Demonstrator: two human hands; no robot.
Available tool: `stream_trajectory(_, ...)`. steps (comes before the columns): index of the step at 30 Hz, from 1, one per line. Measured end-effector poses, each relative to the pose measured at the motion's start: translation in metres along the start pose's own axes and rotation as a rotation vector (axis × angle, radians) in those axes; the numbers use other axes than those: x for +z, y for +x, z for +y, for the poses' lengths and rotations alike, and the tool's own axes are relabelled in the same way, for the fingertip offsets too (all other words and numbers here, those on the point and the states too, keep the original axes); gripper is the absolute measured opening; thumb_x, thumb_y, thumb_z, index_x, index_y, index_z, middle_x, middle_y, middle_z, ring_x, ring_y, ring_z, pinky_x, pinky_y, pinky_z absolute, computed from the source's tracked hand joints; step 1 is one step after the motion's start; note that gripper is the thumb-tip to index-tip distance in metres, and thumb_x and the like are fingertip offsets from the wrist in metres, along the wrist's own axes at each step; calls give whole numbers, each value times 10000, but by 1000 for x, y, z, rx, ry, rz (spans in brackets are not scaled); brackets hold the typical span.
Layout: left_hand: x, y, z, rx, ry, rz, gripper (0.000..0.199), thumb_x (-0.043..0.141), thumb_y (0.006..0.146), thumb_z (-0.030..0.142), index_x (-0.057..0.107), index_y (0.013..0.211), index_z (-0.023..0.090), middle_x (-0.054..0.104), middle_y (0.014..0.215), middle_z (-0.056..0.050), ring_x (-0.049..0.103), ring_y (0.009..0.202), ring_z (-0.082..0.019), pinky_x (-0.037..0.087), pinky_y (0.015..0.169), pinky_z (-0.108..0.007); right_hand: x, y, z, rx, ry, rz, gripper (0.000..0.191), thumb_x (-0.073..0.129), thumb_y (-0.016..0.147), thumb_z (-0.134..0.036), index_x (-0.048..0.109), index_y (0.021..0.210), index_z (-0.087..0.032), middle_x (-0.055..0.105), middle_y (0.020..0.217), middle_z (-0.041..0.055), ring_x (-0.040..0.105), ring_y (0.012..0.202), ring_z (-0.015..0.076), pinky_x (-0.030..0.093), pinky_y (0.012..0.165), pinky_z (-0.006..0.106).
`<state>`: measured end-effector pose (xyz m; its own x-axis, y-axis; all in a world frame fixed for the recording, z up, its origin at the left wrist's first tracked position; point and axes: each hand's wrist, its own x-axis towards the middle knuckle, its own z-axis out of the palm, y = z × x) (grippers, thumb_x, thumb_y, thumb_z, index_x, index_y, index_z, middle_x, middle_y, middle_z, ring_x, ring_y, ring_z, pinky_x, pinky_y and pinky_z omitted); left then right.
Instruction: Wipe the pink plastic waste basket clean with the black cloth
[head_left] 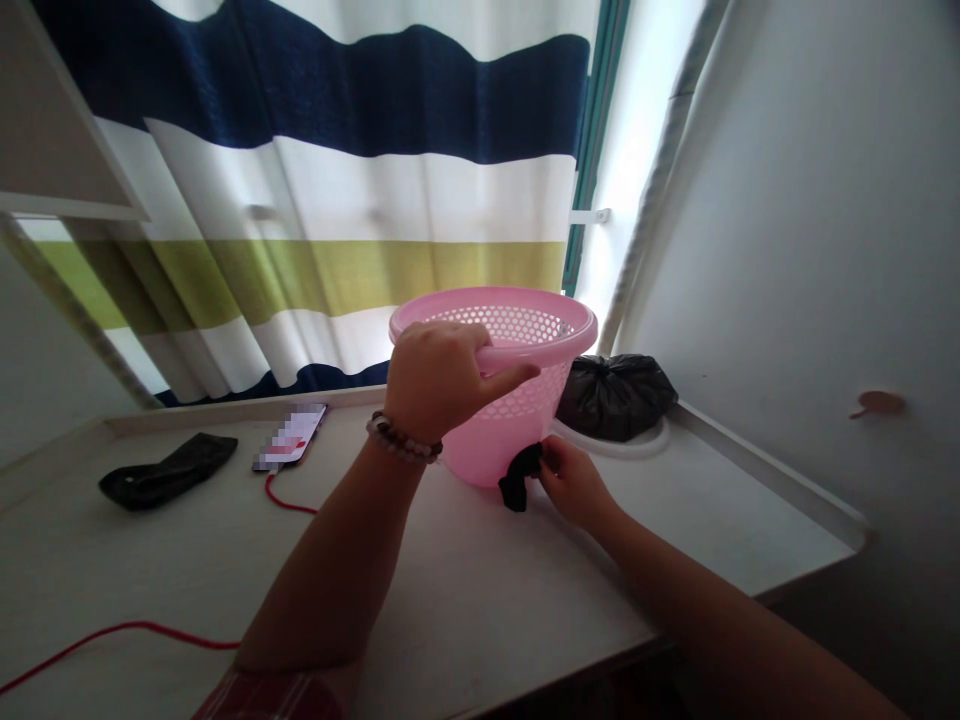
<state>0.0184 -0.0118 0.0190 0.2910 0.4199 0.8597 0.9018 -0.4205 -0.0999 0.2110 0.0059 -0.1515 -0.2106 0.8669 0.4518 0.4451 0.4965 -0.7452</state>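
A pink plastic basket (480,450) with a perforated upper wall stands on the white table (450,600), tilted slightly. My left hand (442,380), with a beaded bracelet at the wrist, grips its near rim, fingers over the edge and thumb stretched along the outside. Low at the basket's right side, my right hand (574,482) pinches a small black cloth (516,480), which hangs against the outer wall.
On the left lie a black folded item (169,473) and a phone (291,437) with a red cable (289,507). A tied black plastic bag (619,395) sits behind right on a white ring-shaped rim (637,446). A striped curtain (337,200) hangs behind.
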Motion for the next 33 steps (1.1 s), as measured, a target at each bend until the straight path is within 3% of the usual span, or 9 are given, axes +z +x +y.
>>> stream_trajectory(6, -1, 1, 0, -18, 34, -20, 527, 475, 719, 653, 540, 550, 159, 490, 495, -17, 400, 503, -109, 255, 530, -285, -36, 31, -38, -138, 0, 217, 96, 485, 779, -170, 507, 865, -207, 596, 756, 11, 564, 655, 154, 428, 588, 267)
stream_trajectory(10, -1, 1, 0, -19, 29, -25, 544, 472, 710, 671, 526, 537, 159, 470, 482, -13, 385, 495, -105, 249, 526, -284, -39, 34, -45, -124, -105, 295, 240, 511, 700, -131, 486, 927, -207, 572, 778, 10, 543, 650, 153, 416, 566, 260)
stream_trajectory(16, 1, 1, 0, -23, 22, -18, 542, 478, 701, 682, 542, 567, 161, 512, 517, -22, 433, 534, -123, 256, 547, -290, -7, 10, -5, 12, -151, 220, 235, 507, 660, -139, 503, 888, -195, 582, 784, 18, 533, 666, 161, 410, 564, 261)
stream_trajectory(20, 1, 1, -1, -19, 27, -42, 518, 474, 722, 659, 554, 590, 164, 525, 533, -24, 443, 547, -128, 266, 559, -297, 0, 8, 18, 71, -75, 128, 191, 508, 659, -133, 541, 838, -188, 627, 745, 13, 569, 676, 176, 426, 606, 285)
stream_trajectory(23, 1, 1, -2, -31, 27, -49, 521, 475, 718, 665, 551, 590, 166, 519, 531, -21, 431, 540, -123, 268, 558, -297, -11, 17, 12, 69, 2, 134, 145, 510, 685, -137, 551, 817, -184, 636, 736, 12, 584, 657, 173, 436, 584, 280)
stream_trajectory(29, -1, 2, -3, -28, -14, -60, 575, 453, 698, 719, 529, 567, 165, 492, 508, -8, 400, 515, -105, 259, 535, -283, -56, 46, -36, -69, 115, 247, 124, 534, 758, -197, 567, 876, -178, 642, 767, 28, 610, 646, 173, 469, 563, 279)
stream_trajectory(33, 1, 3, -6, -20, -34, -58, 551, 491, 684, 706, 530, 570, 168, 494, 511, 0, 395, 513, -101, 261, 529, -280, -62, 53, -27, -63, 113, 302, 138, 556, 735, -198, 562, 873, -188, 631, 761, 24, 599, 637, 173, 467, 546, 274)
